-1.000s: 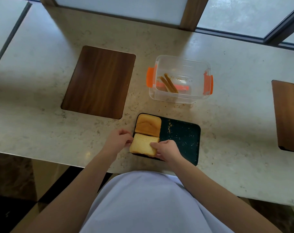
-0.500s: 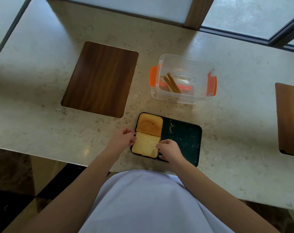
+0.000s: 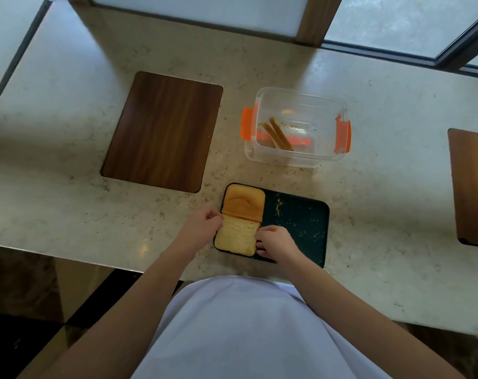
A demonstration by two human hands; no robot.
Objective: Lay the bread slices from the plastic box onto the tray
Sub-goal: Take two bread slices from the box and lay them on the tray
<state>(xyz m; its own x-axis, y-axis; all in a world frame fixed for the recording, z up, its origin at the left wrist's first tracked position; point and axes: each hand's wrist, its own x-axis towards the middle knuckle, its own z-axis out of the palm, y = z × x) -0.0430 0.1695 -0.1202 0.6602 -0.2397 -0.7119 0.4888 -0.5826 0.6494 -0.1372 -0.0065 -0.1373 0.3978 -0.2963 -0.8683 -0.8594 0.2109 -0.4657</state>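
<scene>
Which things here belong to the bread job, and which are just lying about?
Job: plastic box, tray, far bread slice, near bread slice, left hand, right hand.
Lying about: wooden board, second board.

This looks like a dining spot in a home or a café, set against a window. The table (image 3: 68, 138) has a pale speckled stone top with dark wood-grain panels let into it like place settings, one at ten o'clock (image 3: 162, 131) and another cut off at three o'clock (image 3: 473, 187). Frosted glass panes in wood and dark metal frames (image 3: 311, 20) run along the far edge from eleven to two o'clock, and polished dark stone floor (image 3: 19, 296) shows below the near edge at eight o'clock.
</scene>
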